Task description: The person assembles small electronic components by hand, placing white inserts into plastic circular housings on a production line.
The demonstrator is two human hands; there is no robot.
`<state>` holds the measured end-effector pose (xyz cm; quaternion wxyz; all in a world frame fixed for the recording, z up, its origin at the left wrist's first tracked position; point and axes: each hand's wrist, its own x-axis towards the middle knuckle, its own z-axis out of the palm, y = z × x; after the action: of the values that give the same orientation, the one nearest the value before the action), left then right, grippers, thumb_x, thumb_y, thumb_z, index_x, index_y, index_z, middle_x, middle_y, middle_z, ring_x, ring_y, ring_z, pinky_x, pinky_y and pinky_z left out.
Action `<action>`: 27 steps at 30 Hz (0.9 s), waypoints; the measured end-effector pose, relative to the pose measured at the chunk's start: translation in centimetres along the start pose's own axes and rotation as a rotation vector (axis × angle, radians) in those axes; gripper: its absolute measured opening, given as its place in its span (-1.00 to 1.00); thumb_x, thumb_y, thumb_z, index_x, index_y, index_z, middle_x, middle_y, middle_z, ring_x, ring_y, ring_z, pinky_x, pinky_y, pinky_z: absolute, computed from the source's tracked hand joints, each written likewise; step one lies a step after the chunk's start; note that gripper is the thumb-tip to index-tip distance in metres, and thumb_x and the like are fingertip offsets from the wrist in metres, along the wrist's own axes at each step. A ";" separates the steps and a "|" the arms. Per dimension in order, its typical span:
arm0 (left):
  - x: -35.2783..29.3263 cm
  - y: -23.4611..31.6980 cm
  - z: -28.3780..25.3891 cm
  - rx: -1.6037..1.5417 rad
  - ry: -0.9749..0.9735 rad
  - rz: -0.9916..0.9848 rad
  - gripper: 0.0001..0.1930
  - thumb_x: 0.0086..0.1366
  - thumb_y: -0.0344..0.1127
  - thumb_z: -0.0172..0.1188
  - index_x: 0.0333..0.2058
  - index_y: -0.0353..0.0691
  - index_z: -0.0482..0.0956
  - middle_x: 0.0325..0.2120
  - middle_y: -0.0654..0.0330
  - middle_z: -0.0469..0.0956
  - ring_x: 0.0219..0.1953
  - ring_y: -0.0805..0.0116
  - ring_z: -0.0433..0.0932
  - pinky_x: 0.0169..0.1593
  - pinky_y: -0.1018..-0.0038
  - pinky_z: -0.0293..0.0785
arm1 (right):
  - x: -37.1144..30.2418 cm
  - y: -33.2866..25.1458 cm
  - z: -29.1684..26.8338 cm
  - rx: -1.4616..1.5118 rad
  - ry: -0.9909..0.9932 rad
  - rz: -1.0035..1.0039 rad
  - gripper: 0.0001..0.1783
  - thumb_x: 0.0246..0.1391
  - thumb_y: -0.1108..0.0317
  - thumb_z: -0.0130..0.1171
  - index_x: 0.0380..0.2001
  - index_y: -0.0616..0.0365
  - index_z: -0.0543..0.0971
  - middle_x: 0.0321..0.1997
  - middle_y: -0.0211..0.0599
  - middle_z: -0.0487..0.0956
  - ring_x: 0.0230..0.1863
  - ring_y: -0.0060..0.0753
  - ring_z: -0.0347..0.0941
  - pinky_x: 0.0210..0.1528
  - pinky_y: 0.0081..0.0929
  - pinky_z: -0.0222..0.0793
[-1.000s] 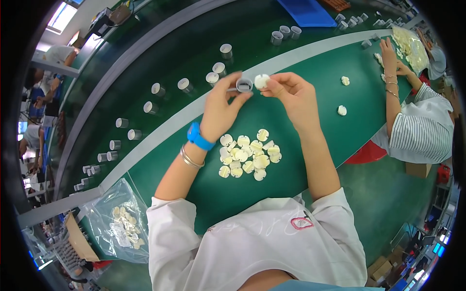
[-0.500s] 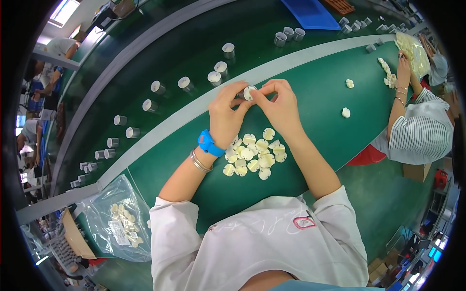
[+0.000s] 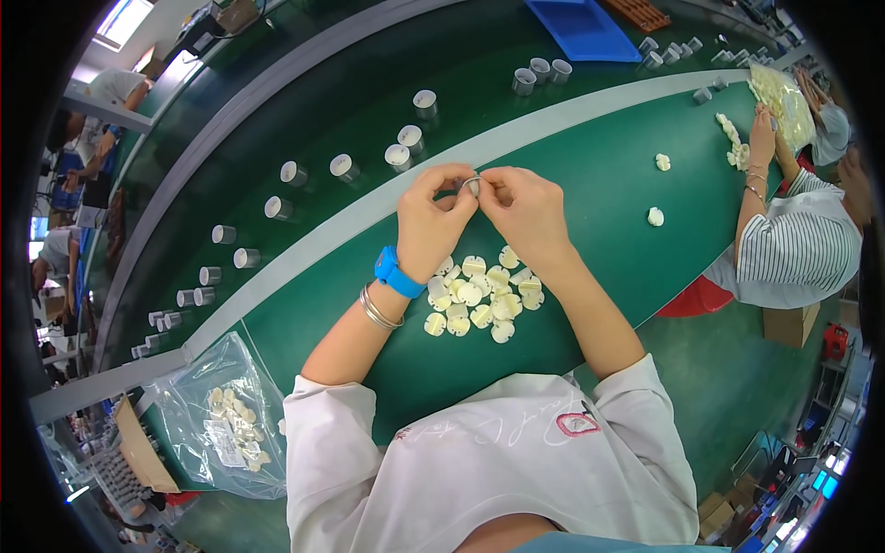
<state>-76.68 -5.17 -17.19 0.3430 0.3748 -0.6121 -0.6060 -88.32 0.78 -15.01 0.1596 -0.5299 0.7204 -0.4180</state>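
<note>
Between my two hands, over the inner edge of the grey rail, is a small silver metal cup point(image 3: 473, 184) with a pale inside, mostly covered by fingers. My left hand point(image 3: 431, 205) is closed around its left side. The fingertips of my right hand point(image 3: 525, 210) are pinched together at the cup's right rim; whether they also hold a small part cannot be seen. Below the hands, a loose heap of cream-coloured notched discs point(image 3: 481, 293) lies on the green table point(image 3: 590, 230).
Beyond the grey rail point(image 3: 304, 221), similar metal cups point(image 3: 343, 167) stand scattered along a dark green belt, with a blue tray point(image 3: 590, 32) farther back. A clear plastic bag point(image 3: 230, 419) of cream parts lies at left. At right, a co-worker's arm point(image 3: 758, 170) reaches beside small cream clusters point(image 3: 655, 217).
The cup in my hands has tilted, and its opening shows less. My right hand has drawn its fingers in and moved slightly lower. The cups on the belt have shifted a little left.
</note>
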 end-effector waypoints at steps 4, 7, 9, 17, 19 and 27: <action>0.4 -0.2 -0.4 0.098 -0.019 -0.042 -0.75 0.09 -0.57 0.07 -0.20 -0.39 0.50 -0.25 0.13 0.52 -0.15 0.38 0.47 -0.12 0.53 0.48 | 0.4 -0.3 -0.7 0.226 -0.096 0.183 -0.78 -0.18 0.43 0.26 -0.41 0.30 0.56 -0.45 -0.22 0.60 -0.48 -0.47 0.56 -0.37 -0.62 0.45; 0.2 -0.5 -0.5 -0.024 -0.089 -0.043 -0.71 0.07 -0.58 0.09 -0.17 -0.36 0.50 -0.16 0.09 0.49 -0.10 0.35 0.47 -0.07 0.51 0.47 | 1.1 -0.4 -1.9 0.145 -0.232 0.282 -0.71 -0.22 0.38 0.30 -0.37 0.29 0.56 -0.46 -0.24 0.61 -0.49 -0.50 0.55 -0.35 -0.61 0.43; 0.3 0.7 -0.8 0.133 -0.249 0.206 -0.63 0.03 -0.61 0.11 -0.11 -0.34 0.48 -0.09 0.06 0.44 -0.06 0.32 0.46 -0.03 0.48 0.46 | 1.4 -0.4 -2.4 0.156 -0.240 0.333 -0.68 -0.24 0.35 0.31 -0.36 0.30 0.56 -0.46 -0.23 0.61 -0.48 -0.50 0.55 -0.34 -0.61 0.42; 4.5 0.4 -0.9 0.529 -0.045 0.322 -0.68 -0.04 -0.47 0.28 -0.22 -0.27 0.52 -0.26 0.13 0.48 -0.26 0.27 0.50 -0.15 0.47 0.48 | 1.6 1.7 -6.2 0.123 -0.580 -0.034 -0.70 -0.33 0.50 0.30 -0.37 0.12 0.59 -0.33 -0.35 0.48 -0.29 -0.42 0.41 -0.25 -0.57 0.34; 6.7 -0.1 -0.6 0.547 -0.005 0.342 -0.68 -0.04 -0.36 0.31 -0.24 -0.21 0.54 -0.34 0.13 0.51 -0.29 0.19 0.47 -0.20 0.44 0.42 | 0.7 2.7 -6.0 -0.010 -0.886 -0.201 -0.65 -0.40 0.59 0.28 -0.39 0.03 0.60 -0.27 -0.39 0.36 -0.18 -0.32 0.27 -0.17 -0.51 0.28; 13.4 -2.7 1.2 0.875 0.164 0.401 -0.68 0.01 -0.24 0.26 -0.21 -0.05 0.51 -0.38 0.21 0.55 -0.10 0.20 0.37 0.04 0.13 0.01 | 0.9 3.5 -4.3 -0.004 -0.792 -0.163 -0.84 -0.18 0.50 0.18 -0.42 0.09 0.57 -0.31 -0.30 0.41 -0.16 -0.22 0.33 -0.14 -0.40 0.30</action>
<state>-84.05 -16.29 -20.42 0.3104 0.4049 -0.8405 -0.1822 -93.74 2.16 -14.99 0.3902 -0.7057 0.5595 -0.1915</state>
